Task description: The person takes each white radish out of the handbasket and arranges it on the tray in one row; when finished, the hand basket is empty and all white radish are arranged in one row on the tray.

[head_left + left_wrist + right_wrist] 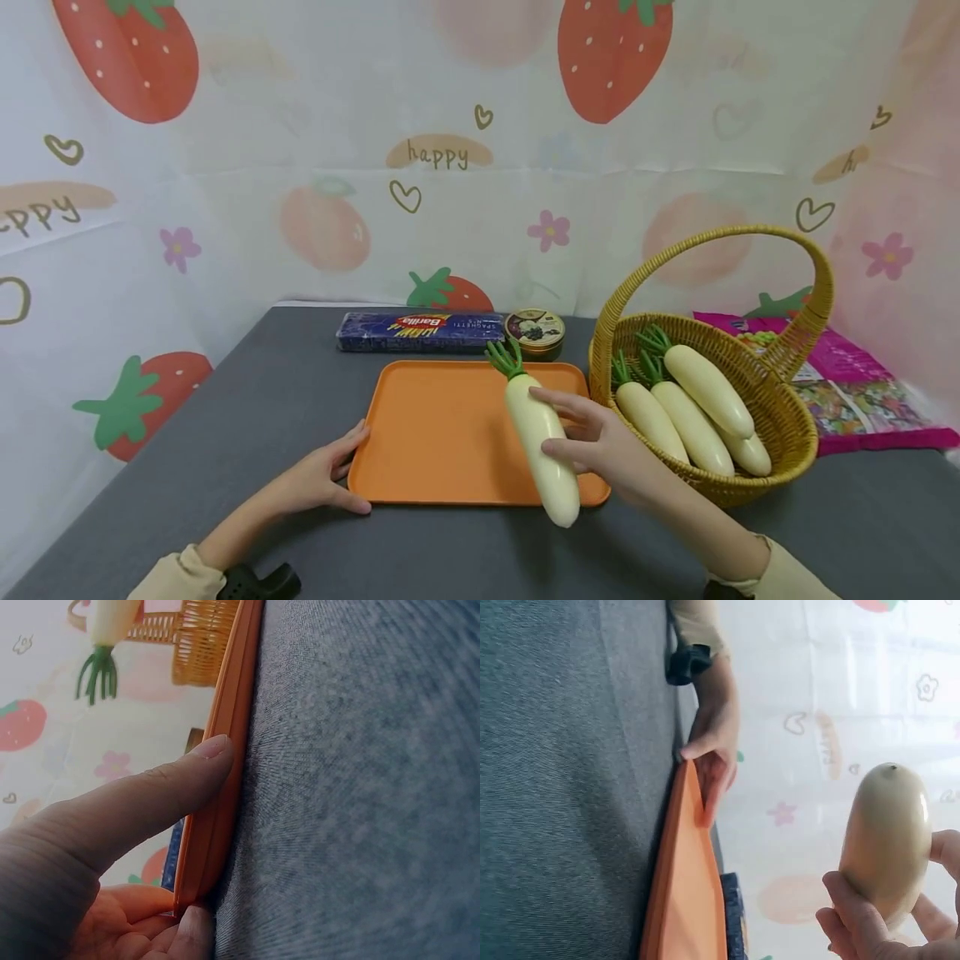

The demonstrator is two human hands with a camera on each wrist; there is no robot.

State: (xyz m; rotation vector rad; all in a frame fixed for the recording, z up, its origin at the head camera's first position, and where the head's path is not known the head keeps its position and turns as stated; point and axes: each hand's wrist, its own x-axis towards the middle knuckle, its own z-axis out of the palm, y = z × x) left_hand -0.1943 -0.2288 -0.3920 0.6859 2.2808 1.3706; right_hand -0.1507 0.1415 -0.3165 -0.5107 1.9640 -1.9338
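Radishes: five white ones in view; one in the right hand, four in the basket
Held radish: one white radish [543, 450], lifted above the tray's 4 o'clock side; its green leaves point to 11 o'clock, its bare tip to 5 o'clock, out past the near rim
Right grip: one right hand [600, 433], thumb and fingers pinching the held radish from its 3 o'clock side
Left grip: one left hand [322, 479] at the tray's 8 o'clock corner; the thumb touches the near wall, the fingers curl about the left edge, so it holds that corner
Tray: one, orange tray [435, 433], flat on the tabletop [420, 550]
Basket: one wicker basket [791, 425] with one arched handle, at 3 o'clock from the tray; the four basket radishes [690, 429] lie slanted inside, one mostly hidden under the others
Box: one blue spaghetti box [420, 332], lying lengthwise at 12 o'clock from the tray; its lettering is upside down
Tin: one round tin [534, 333], at 1 o'clock from the tray, at the box's right end
Bag: one magenta bag [862, 383], at 3 o'clock beyond the basket, partly behind it
Sleeves: two cream sleeves [180, 575], one per arm
Backdrop: one printed cloth [480, 225]; three pinkish-purple flowers show in the head view
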